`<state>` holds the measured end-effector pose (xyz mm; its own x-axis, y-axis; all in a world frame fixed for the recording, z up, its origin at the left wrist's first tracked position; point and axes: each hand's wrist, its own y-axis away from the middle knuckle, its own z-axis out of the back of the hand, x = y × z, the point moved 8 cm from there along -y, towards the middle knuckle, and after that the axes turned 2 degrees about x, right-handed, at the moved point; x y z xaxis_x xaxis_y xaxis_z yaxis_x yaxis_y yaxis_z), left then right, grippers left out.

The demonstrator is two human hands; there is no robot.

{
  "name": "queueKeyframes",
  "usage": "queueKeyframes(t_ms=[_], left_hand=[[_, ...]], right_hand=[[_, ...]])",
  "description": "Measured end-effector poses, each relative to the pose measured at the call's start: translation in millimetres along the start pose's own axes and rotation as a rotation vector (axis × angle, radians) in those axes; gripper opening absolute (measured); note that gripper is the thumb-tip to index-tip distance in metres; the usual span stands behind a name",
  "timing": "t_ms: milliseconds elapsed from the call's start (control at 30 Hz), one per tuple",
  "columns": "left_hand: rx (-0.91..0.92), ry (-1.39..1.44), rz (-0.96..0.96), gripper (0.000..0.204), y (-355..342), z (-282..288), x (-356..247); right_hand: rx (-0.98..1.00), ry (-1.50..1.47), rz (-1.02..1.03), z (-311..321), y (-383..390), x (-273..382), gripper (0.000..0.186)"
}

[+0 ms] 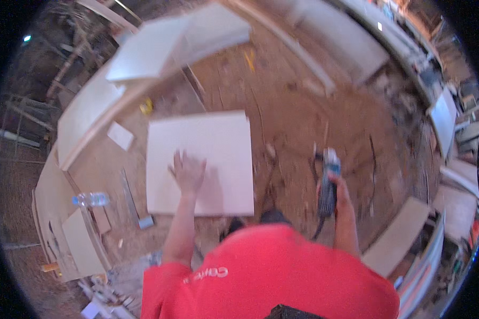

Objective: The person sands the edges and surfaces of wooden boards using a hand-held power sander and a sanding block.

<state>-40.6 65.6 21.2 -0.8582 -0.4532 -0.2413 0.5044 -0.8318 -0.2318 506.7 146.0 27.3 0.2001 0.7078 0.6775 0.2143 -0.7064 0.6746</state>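
Note:
A white square board (223,143) lies in front of me on a brown work surface. My left hand (188,175) is over it with fingers spread and nothing in it; whether it presses on the board or hovers just above, I cannot tell. My right hand (340,191) grips a grey power tool (327,199), like a grinder, with a cord hanging from its lower end, to the right of the board.
Pale panels (138,50) lie stacked at the upper left, with a small white offcut (120,134), yellow tape measure (146,106), plastic bottle (90,200) and metal square (129,194) left of the board. More boards (391,242) and a long strip (298,53) lie right and beyond.

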Motion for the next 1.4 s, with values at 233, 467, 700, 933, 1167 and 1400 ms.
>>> queueKeyframes(t_ms=[233, 467, 700, 933, 1167, 1400], left_hand=[[0.238, -0.007, -0.036, 0.094, -22.4, -62.7, -33.4], [0.275, -0.085, -0.011, 0.094, -19.6, -63.2, -46.6], [0.280, -0.117, -0.017, 0.095, -24.2, -61.0, -45.0], [0.280, -0.118, -0.020, 0.095, -27.2, -60.1, -46.8], [0.291, -0.113, -0.013, 0.095, -28.3, -59.2, -47.9], [0.313, -0.148, -0.005, 0.094, -28.8, -59.3, -50.0]], right_hand=[[0.016, -0.237, -0.031, -53.7, -20.8, 9.1, 0.048], [0.264, -0.326, -0.076, -139.1, -93.5, 30.5, 0.054], [0.331, -0.355, -0.228, -212.1, -167.5, 21.9, 0.052], [0.326, -0.352, -0.322, -231.7, -194.1, 8.3, 0.052], [0.366, -0.375, -0.355, -238.3, -193.8, 7.3, 0.053], [0.346, -0.367, -0.370, -239.6, -193.2, 10.1, 0.050]])
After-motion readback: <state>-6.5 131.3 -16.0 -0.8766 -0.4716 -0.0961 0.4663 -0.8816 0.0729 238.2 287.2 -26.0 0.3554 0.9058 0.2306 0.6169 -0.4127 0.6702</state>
